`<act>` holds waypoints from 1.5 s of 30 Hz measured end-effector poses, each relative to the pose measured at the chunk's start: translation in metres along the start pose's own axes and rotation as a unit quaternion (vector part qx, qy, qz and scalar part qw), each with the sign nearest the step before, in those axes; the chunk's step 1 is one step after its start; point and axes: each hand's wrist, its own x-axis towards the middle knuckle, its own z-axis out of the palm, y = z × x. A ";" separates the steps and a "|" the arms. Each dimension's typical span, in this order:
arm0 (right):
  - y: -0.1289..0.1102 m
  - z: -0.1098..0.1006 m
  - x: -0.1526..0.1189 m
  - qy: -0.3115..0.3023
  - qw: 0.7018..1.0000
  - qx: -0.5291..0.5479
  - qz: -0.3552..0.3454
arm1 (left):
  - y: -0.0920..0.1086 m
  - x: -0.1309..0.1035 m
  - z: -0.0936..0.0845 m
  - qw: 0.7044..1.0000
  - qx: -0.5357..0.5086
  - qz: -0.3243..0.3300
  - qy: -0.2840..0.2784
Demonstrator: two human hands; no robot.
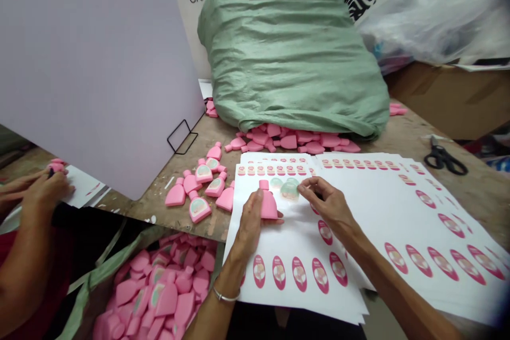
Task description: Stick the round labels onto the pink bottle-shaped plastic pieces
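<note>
My left grip (pixel 250 220) is holding the pink bottle (pixel 269 206) over the printed sheet (pixel 287 241), while my right grip (pixel 330 204) is narrowly pinching the green sticker (pixel 289 190) by its edge, risking a crease if my fingertips are pressing unevenly.

The left hand (pixel 252 218) wears a silver wrist bangle (pixel 226 297); the right hand (pixel 324 201) is bare.

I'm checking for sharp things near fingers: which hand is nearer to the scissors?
The right hand: it is over the sticker sheet, left of the scissors. The left hand is farther left, holding a pink bottle.
</note>
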 end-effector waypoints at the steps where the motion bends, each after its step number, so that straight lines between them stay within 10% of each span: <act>1: -0.005 -0.001 -0.003 -0.024 1.000 0.004 0.010 | 0.002 -0.002 0.001 0.999 -0.037 -0.005 0.001; 8: -0.023 0.012 -0.021 -0.092 0.996 0.021 0.004 | 0.015 -0.015 0.007 0.994 -0.104 -0.029 -0.025; 34: -0.029 0.013 -0.019 -0.035 0.998 -0.044 -0.017 | 0.024 -0.030 0.003 0.993 -0.015 0.013 -0.118; 40: -0.008 0.013 0.008 -0.181 0.983 -0.005 0.015 | 0.037 -0.046 0.000 0.980 0.042 -0.017 -0.192; 42: 0.006 0.007 0.035 -0.153 0.986 -0.067 0.004 | 0.040 -0.045 -0.017 0.982 0.111 -0.003 -0.152; 45: 0.023 -0.005 0.090 -0.025 0.961 -0.271 -0.046 | 0.044 -0.029 -0.056 0.944 0.314 0.084 0.061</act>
